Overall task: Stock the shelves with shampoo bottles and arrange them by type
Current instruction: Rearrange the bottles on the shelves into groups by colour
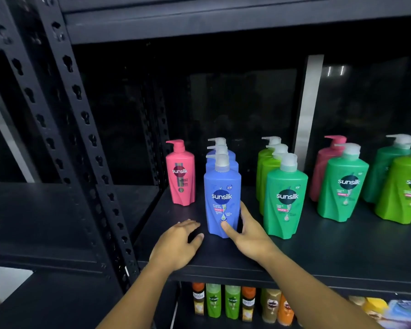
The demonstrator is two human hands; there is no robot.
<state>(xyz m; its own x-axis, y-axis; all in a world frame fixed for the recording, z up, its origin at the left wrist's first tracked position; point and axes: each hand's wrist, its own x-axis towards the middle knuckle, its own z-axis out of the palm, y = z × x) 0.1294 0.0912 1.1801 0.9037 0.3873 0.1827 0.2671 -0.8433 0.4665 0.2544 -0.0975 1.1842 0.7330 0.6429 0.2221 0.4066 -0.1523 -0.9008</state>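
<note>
A row of blue pump shampoo bottles stands on the black shelf [294,255], one behind another. My right hand [244,230] grips the base of the front blue bottle [222,193], thumb on its front and fingers round its right side. My left hand [178,243] rests flat on the shelf just left of that bottle, fingers straight and apart from it. A single pink bottle [180,174] stands further back on the left. To the right, a dark green bottle [285,198] fronts a row of lime green ones [267,167].
Further right stand a pink bottle [323,167] behind a dark green one [343,184], then more green bottles [403,186] at the frame edge. Perforated black uprights [81,129] bound the shelf on the left. Smaller bottles [233,302] line the shelf below.
</note>
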